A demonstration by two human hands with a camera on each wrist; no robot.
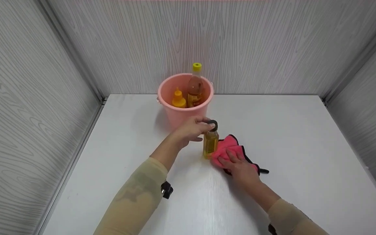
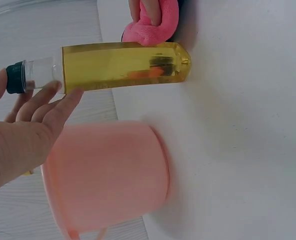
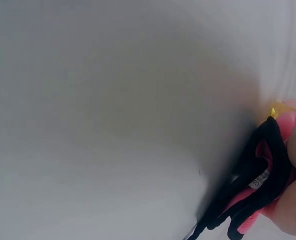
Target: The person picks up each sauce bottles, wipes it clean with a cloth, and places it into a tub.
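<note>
Standing upright at frame centre on the white desk (image 1: 305,137), oil bottle (image 1: 210,144), left hand (image 1: 191,130) pinching its dark cap (image 1: 212,125), right hand (image 1: 240,168) fingers flat, pressing pink cloth (image 1: 228,148) against bottle base, pink bucket (image 1: 184,114) just behind, holding two bottles.

A white table (image 1: 292,137) with a faintly grained top carries everything, closed in by grey wood-grain walls. At twelve o'clock, against the back edge, stands a pink bucket (image 1: 178,117). Near the centre an upright bottle of yellow liquid (image 1: 210,143) with a dark cap stands on the surface, and a pink cloth with black trim (image 1: 230,148) lies touching it at its four o'clock side.
</note>
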